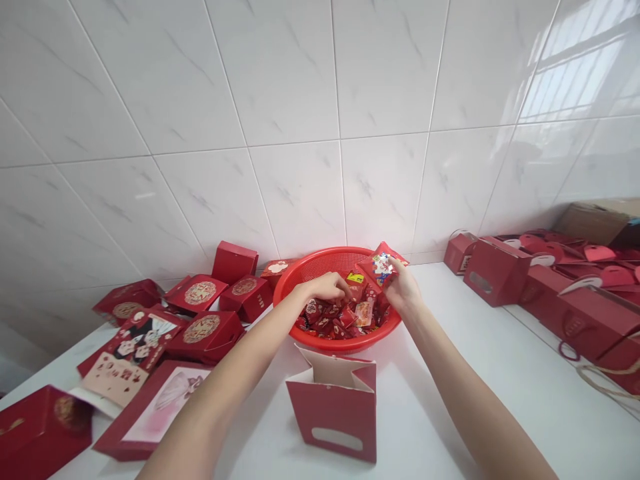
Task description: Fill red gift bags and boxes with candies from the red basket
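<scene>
A red plastic basket [325,343] holds a heap of small wrapped sweets [340,323], mostly red. My left hand [327,287] reaches over its left rim, fingers bent down among the sweets; their tips are partly hidden, and what they close on cannot be made out. At the basket's right rim, my right hand [404,290] grips a red snack packet [381,265] with a colourful print, thumb on its front. Between my forearms stands a dark red paper gift box [333,413], its top open and an oval window low on its front.
Red boxes with gold emblems [203,328] crowd the left side, beside a card with a cartoon couple [140,340] and a flat picture box [165,407]. Handled red boxes [500,270] line the right, near a cardboard carton [595,223]. A tiled wall [295,193] rises behind.
</scene>
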The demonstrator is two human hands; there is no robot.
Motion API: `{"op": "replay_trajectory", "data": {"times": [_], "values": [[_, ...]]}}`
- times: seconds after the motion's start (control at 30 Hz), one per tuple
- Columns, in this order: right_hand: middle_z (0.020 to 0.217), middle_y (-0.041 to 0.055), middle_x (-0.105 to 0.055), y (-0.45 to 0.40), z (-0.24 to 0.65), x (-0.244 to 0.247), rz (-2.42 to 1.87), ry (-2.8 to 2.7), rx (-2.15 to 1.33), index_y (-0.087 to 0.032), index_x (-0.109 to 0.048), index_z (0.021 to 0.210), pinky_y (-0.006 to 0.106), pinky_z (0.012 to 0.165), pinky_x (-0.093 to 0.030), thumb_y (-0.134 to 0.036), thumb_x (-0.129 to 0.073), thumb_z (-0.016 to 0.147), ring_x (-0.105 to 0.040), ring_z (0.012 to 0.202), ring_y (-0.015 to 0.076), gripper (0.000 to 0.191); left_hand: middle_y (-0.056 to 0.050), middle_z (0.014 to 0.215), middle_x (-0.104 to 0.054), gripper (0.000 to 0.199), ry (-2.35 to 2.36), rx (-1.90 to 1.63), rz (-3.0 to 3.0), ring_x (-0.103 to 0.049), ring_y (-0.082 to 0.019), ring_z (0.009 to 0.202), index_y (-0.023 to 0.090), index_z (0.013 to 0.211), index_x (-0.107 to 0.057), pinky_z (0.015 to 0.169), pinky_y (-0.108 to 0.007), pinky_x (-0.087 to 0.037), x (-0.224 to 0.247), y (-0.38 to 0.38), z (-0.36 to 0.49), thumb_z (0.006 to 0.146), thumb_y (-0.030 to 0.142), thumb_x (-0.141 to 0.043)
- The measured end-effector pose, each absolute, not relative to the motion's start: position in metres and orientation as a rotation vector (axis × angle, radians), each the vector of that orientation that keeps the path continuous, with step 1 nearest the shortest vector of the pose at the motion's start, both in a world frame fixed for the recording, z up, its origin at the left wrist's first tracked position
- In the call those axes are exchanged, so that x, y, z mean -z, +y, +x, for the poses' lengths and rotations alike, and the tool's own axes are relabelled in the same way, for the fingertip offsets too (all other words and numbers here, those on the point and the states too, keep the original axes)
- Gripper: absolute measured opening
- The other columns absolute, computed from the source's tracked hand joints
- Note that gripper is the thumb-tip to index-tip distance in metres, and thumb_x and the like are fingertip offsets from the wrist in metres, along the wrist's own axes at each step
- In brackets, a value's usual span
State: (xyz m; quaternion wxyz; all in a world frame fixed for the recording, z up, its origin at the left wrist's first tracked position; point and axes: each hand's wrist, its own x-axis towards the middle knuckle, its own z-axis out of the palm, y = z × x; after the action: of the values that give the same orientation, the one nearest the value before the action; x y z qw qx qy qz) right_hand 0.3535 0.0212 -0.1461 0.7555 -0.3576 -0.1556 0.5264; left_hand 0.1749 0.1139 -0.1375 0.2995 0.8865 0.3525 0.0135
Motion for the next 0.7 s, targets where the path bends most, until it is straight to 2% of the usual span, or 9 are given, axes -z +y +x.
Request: {"op": "replay_trajectory", "data": {"times": [0.1, 0.17, 0.27, 0.37, 0.5, 0.6, 0.7], "values": [[0.079, 0.0028, -0.074, 0.022, 0.355, 0.148, -0.782, -0.386, -1.142, -0.022, -0.063, 0.078, 0.026, 0.066, -0.060, -0.029, -0.068, 0.077, -0.072, 0.077, 0.0190, 0.008, -0.005, 0.115, -0.074, 0.061, 1.121, -0.156, 2.436, -0.067, -0.023, 0.105, 0.022, 0.122, -0.070, 0.090, -0.028, -0.051, 0.142, 0.119, 0.171, 0.066, 0.005, -0.052], [0.078, 0.0026, -0.074, 0.022, 0.354, 0.148, -0.767, -0.369, -1.139, -0.022, -0.062, 0.077, 0.026, 0.066, -0.060, -0.028, -0.067, 0.077, -0.072, 0.076, 0.0187, 0.008, -0.008, 0.126, -0.069, 0.063, 1.188, -0.228, 2.459, -0.064, -0.025, 0.115, 0.019, 0.127, -0.067, 0.095, -0.030, -0.049, 0.144, 0.122, 0.168, 0.068, 0.005, -0.051], [0.079, 0.0030, -0.075, 0.022, 0.353, 0.148, -0.753, -0.330, -1.135, -0.021, -0.064, 0.079, 0.026, 0.065, -0.059, -0.026, -0.066, 0.077, -0.072, 0.076, 0.0188, 0.006, -0.007, 0.123, -0.071, 0.054, 1.112, -0.171, 2.492, -0.063, -0.024, 0.115, 0.018, 0.120, -0.071, 0.097, -0.028, -0.047, 0.142, 0.123, 0.166, 0.070, 0.005, -0.052], [0.079, 0.0030, -0.075, 0.021, 0.352, 0.146, -0.753, -0.307, -1.133, -0.021, -0.064, 0.078, 0.027, 0.064, -0.060, -0.025, -0.065, 0.077, -0.071, 0.077, 0.0191, 0.004, -0.005, 0.114, -0.074, 0.044, 1.022, -0.108, 2.503, -0.066, -0.023, 0.107, 0.019, 0.112, -0.074, 0.091, -0.027, -0.048, 0.138, 0.117, 0.168, 0.071, 0.009, -0.060], [0.077, 0.0023, -0.074, 0.017, 0.350, 0.142, -0.755, -0.296, -1.137, -0.021, -0.064, 0.076, 0.024, 0.062, -0.058, -0.025, -0.064, 0.079, -0.070, 0.071, 0.0168, 0.005, -0.003, 0.098, -0.076, 0.023, 0.895, -0.061, 2.533, -0.068, -0.022, 0.091, 0.021, 0.097, -0.077, 0.078, -0.025, -0.047, 0.135, 0.100, 0.178, 0.075, 0.029, -0.070], [0.073, 0.0015, -0.073, 0.014, 0.349, 0.140, -0.743, -0.281, -1.145, -0.021, -0.063, 0.073, 0.023, 0.061, -0.057, -0.023, -0.065, 0.079, -0.068, 0.067, 0.0154, 0.006, -0.005, 0.096, -0.074, 0.030, 0.768, -0.010, 2.598, -0.066, -0.022, 0.086, 0.021, 0.093, -0.076, 0.071, -0.026, -0.045, 0.137, 0.089, 0.187, 0.077, 0.046, -0.071], [0.070, 0.0013, -0.072, 0.013, 0.348, 0.138, -0.733, -0.269, -1.147, -0.021, -0.063, 0.073, 0.024, 0.060, -0.058, -0.022, -0.065, 0.078, -0.068, 0.065, 0.0161, 0.006, -0.006, 0.098, -0.071, 0.043, 0.641, 0.029, 2.647, -0.064, -0.024, 0.088, 0.020, 0.100, -0.074, 0.070, -0.027, -0.044, 0.144, 0.084, 0.194, 0.069, 0.049, -0.079]]}}
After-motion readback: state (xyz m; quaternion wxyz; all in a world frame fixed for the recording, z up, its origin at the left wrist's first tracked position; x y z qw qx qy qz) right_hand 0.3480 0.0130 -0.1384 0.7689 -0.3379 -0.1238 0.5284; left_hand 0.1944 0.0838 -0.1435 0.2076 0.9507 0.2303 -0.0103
